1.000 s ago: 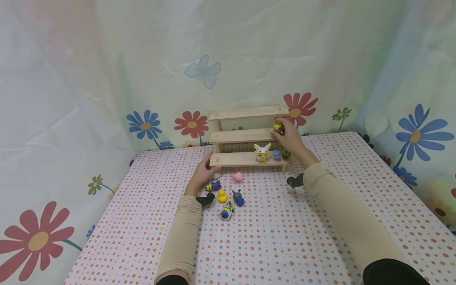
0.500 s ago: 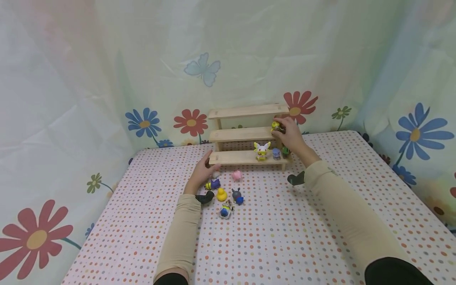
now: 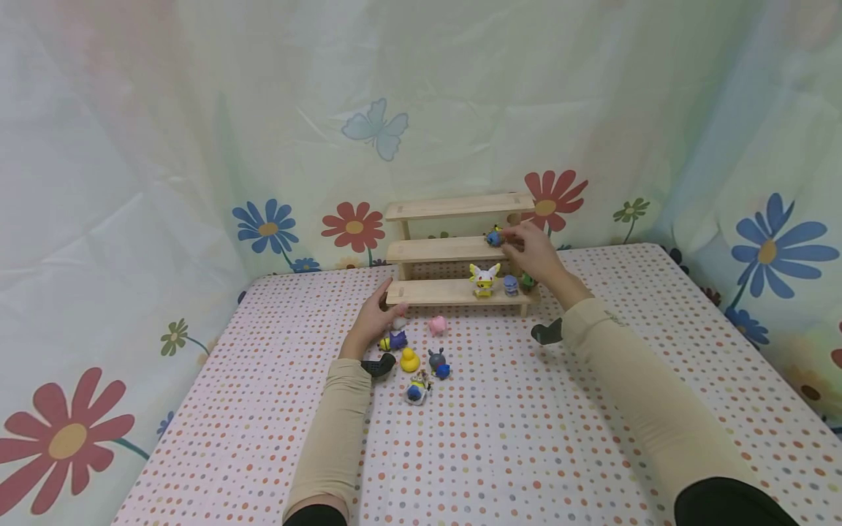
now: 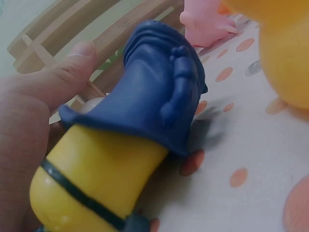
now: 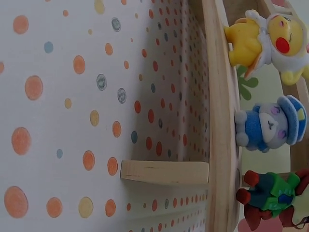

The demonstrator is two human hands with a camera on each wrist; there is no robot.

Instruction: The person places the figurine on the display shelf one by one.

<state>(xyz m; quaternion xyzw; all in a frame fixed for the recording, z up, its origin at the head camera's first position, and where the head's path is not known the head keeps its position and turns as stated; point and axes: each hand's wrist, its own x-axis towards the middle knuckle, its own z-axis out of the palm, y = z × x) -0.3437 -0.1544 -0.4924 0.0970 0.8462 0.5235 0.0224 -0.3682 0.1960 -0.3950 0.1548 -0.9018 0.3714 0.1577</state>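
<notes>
The middle shelf leaves room left of the blue toy. Three figures block the right end of the bottom shelf.

Compared with half a second ago, the small yellow-and-blue figure at the right hand has shifted a little left along the right part of the middle shelf. It has turned too: mostly yellow showed then, mostly blue now, with yellow on top. The fingertips, earlier reaching over it, are now at its right edge, leaving more uncovered.
</notes>
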